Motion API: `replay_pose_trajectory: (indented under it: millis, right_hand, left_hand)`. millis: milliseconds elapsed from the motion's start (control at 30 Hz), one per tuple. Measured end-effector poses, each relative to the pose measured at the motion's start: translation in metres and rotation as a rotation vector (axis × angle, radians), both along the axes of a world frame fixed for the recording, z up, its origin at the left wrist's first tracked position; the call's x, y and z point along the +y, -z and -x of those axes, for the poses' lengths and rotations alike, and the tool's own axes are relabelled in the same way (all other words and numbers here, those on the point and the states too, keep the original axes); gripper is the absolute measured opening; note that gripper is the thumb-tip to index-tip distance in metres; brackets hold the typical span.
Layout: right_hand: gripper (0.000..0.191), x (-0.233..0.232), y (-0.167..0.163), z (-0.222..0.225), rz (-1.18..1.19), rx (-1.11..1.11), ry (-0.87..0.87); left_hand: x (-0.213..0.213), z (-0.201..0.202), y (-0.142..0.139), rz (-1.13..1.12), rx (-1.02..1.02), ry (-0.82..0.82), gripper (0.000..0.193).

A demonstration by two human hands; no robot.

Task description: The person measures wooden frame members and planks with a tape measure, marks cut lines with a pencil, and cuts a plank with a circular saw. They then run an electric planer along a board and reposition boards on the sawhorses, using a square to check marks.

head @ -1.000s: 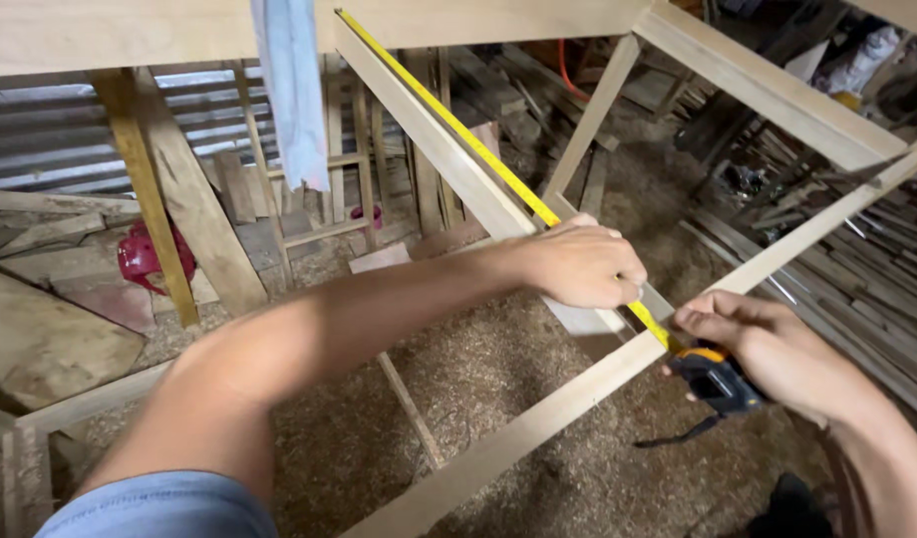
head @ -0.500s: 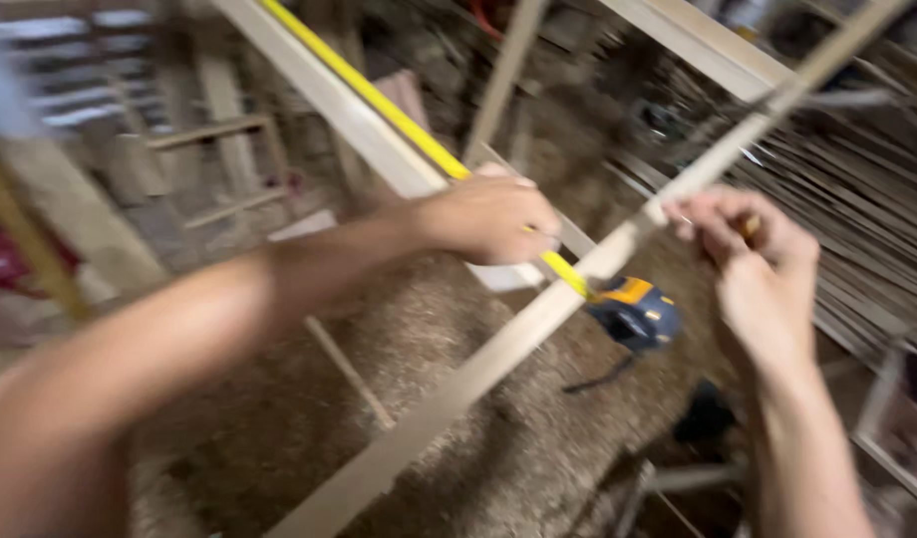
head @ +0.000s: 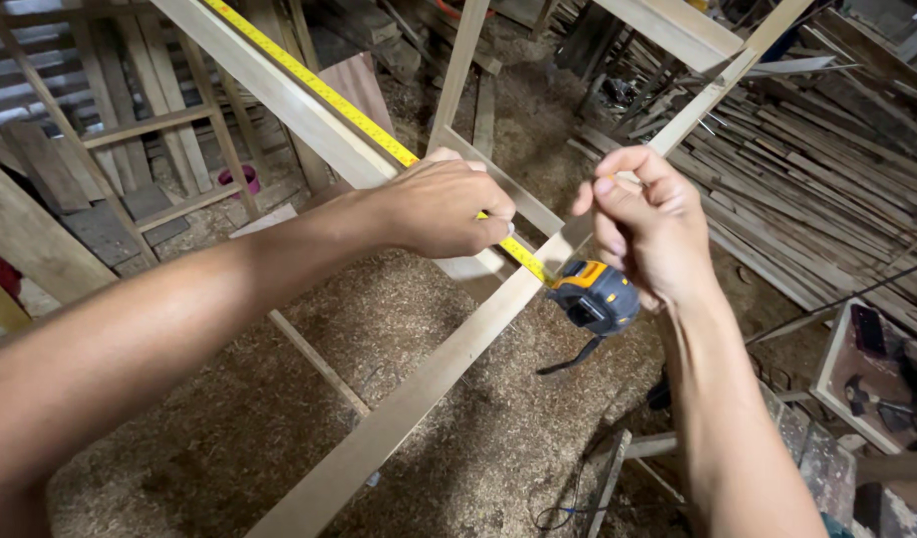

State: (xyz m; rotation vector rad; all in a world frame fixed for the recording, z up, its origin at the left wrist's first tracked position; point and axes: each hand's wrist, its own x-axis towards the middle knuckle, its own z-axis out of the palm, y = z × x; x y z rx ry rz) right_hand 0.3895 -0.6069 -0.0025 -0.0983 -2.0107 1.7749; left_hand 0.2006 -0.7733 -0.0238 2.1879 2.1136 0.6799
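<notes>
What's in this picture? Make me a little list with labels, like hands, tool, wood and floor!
Left hand: left hand presses the yellow tape blade onto a wooden rail.
Right hand: right hand is raised beside the frame, fingers pinched; whether it holds anything is unclear.
Tool: the tape measure case, yellow and dark, hangs at the blade's end, below the right hand.
Wood: a crossing rail runs diagonally; a pile of wooden slats lies on the right.
Floor: sawdust covers it.
</notes>
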Motion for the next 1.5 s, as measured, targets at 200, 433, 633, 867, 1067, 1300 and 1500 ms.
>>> replay_pose_trajectory:
  millis: [200,433,633,867,1067,1300,1500]
  right_hand:
    - [0.028,0.012,0.007,0.008,0.237,0.044,-0.123]
    - [0.032,0.024,0.019,0.023,0.181,-0.073,-0.221]
    - [0.013,0.025,0.01,0.027,-0.229,-0.262,-0.217]
    - [0.013,0.018,0.007,0.03,-0.136,-0.28,-0.288]
    - [0.017,0.021,0.009,0.032,-0.226,-0.313,-0.309]
    - [0.016,0.016,0.007,0.031,-0.259,-0.291,-0.296]
    - [0.018,0.014,0.005,0.031,-0.281,-0.283,-0.314]
  left_hand:
    - [0.002,-0.001,-0.001,0.014,0.0,0.007,0.032]
    - [0.002,0.0,-0.002,0.059,-0.004,-0.02,0.034]
    - [0.001,0.002,-0.002,0.062,0.02,-0.028,0.03]
    - [-0.002,0.003,0.001,0.02,0.003,-0.016,0.027]
    - [-0.004,0.005,-0.001,0.031,-0.013,-0.014,0.028]
    - [-0.003,0.004,-0.001,0.042,0.006,-0.026,0.028]
    - [-0.001,0.005,0.002,0.004,-0.006,-0.018,0.027]
